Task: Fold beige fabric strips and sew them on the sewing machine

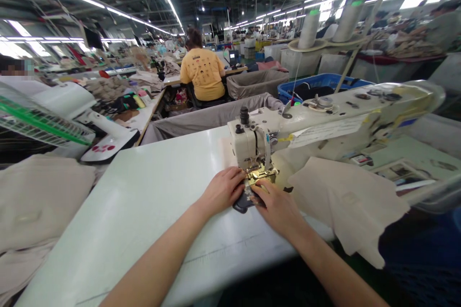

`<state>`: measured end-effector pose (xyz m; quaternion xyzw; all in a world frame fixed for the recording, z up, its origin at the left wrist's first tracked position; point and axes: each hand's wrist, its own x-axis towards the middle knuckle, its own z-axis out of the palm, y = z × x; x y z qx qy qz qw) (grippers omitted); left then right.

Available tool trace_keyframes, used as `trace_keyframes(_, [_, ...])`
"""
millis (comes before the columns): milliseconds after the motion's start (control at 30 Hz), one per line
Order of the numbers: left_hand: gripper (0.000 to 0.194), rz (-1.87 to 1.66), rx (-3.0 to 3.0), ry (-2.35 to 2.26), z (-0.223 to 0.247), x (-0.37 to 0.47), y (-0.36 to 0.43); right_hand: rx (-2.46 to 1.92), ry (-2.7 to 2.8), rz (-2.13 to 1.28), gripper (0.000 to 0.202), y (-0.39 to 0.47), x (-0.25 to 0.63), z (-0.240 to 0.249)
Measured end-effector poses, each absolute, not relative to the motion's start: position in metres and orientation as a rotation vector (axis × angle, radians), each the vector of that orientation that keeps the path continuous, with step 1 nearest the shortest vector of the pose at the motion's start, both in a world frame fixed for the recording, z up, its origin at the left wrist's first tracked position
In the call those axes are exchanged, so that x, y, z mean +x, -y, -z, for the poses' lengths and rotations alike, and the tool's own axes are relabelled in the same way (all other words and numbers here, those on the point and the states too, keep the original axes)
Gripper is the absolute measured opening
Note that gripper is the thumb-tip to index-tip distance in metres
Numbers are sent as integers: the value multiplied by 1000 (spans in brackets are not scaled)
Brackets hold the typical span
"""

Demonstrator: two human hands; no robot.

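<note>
The left hand [227, 186] bends its fingers loosely inward, palm down, with the fingertips meeting the left edge of a shiny, brass-coloured metal attachment [262, 174] below the needle area of a cream-coloured industrial sewing machine [306, 116]. Its thumb sits lower, over a dark, round-ended plate [240, 206] that juts out toward the wearer. The right hand [276, 202] comes in from the other side, its index finger stretched to the front edge of the attachment and its other fingers folded lower, beside the plate. Neither hand is spread wide; a narrow gap parts them, and a small pale patch shows there, too unclear to name. Whether either hand pinches something, or only presses on the metal, cannot be told, as the fingers hide their own tips. The attachment lies right of centre, between the two hands, at the near side of the machine's head. To the right of the right hand, a flat piece of beige fabric [345, 196] lies beneath the machine's arm and droops over the front edge of the pale green, smooth-topped table [144, 211]. More beige cloth [43, 192] is heaped at the far left.
</note>
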<state>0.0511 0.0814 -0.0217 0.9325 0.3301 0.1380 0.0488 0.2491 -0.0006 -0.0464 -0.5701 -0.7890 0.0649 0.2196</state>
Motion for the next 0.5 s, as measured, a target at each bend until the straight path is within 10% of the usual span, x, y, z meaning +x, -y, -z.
trace_keyframes(500, [31,-174,2864,-1065,16,73,15,-1345,2070,-368,25,34,263,50])
